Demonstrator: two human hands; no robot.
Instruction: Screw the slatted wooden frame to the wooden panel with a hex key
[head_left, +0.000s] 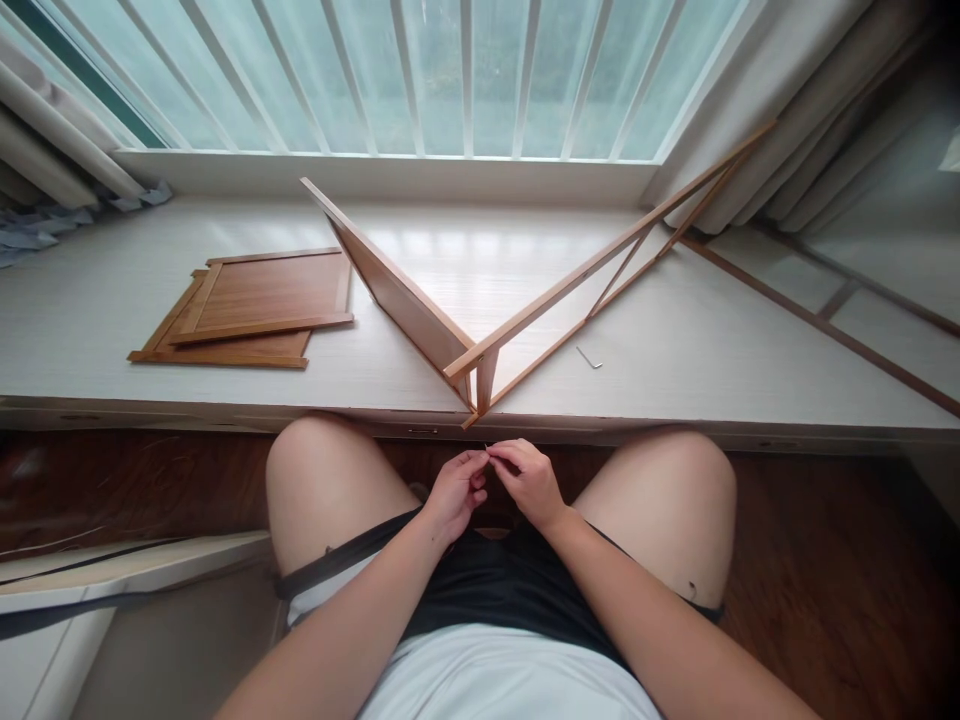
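My left hand [457, 490] and my right hand [529, 482] meet above my lap, just in front of the ledge. Their fingertips pinch together around a small, thin, screw-like piece [487, 448], mostly hidden by the fingers. Directly ahead, a wooden panel [397, 285] and an open wooden frame [559, 290] stand on edge, meeting in a V whose point faces me. Neither hand touches them. An L-shaped hex key [589, 358] lies on the ledge, right of the V's point.
Two framed wooden panels [274, 290] lie overlapped on the left of the white ledge [382, 385]. Behind it is a barred window [442, 80], with curtains [817, 130] at the sides. More wooden strips [817, 320] show at the right, possibly reflected. A white piece of furniture [150, 580] stands lower left.
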